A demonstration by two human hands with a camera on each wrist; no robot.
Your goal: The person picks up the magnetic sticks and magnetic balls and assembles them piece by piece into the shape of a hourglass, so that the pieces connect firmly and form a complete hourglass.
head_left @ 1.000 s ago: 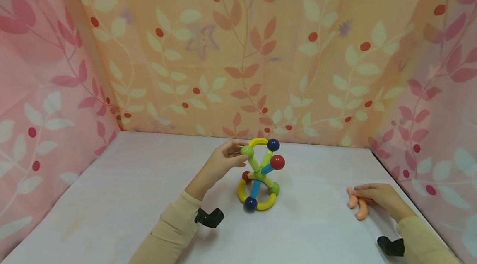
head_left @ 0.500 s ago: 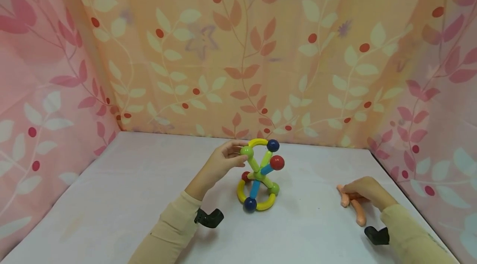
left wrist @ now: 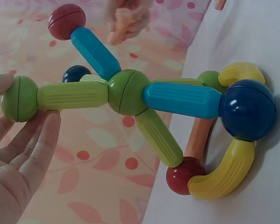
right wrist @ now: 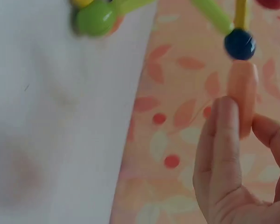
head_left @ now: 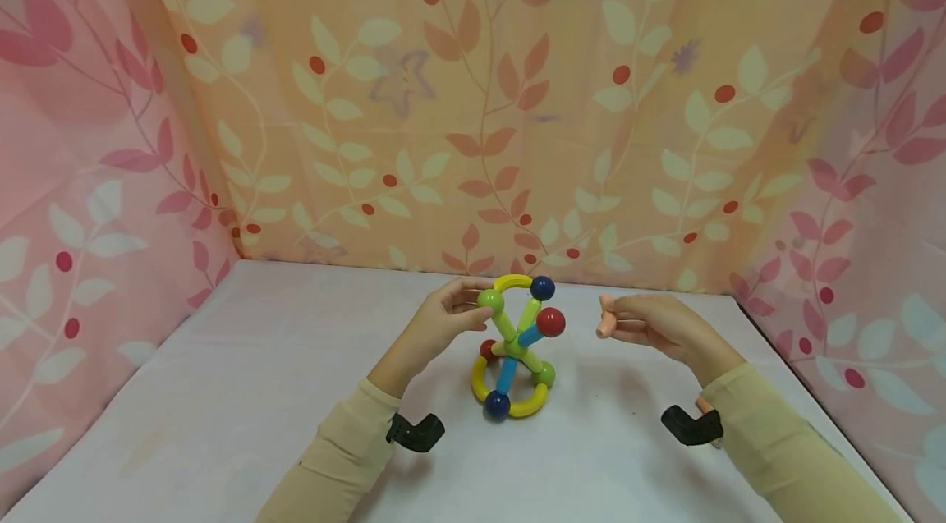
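Observation:
A magnetic ball-and-rod structure point(head_left: 512, 349) stands on the table, with green, red and dark blue balls joined by green, blue and yellow rods. My left hand point(head_left: 436, 322) holds its upper green ball point(left wrist: 19, 99) between thumb and fingers. To the right of the structure, my right hand point(head_left: 668, 328) is raised above the table and pinches a peach-coloured curved rod point(head_left: 606, 318). In the right wrist view, this rod point(right wrist: 243, 91) is seen just below a dark blue ball point(right wrist: 240, 44); whether they touch, I cannot tell.
Another peach-coloured rod point(head_left: 704, 405) lies on the table point(head_left: 222, 392), mostly hidden behind my right wrist. A floral cloth point(head_left: 473, 137) hangs behind the table, with pink cloth point(head_left: 850, 219) at the sides. A black wrist camera mount point(head_left: 691, 426) sticks out from each sleeve.
My right hand has lifted one peach-coloured rod off the table and carried it left and away from me, towards the structure. The left hand and structure have stayed still.

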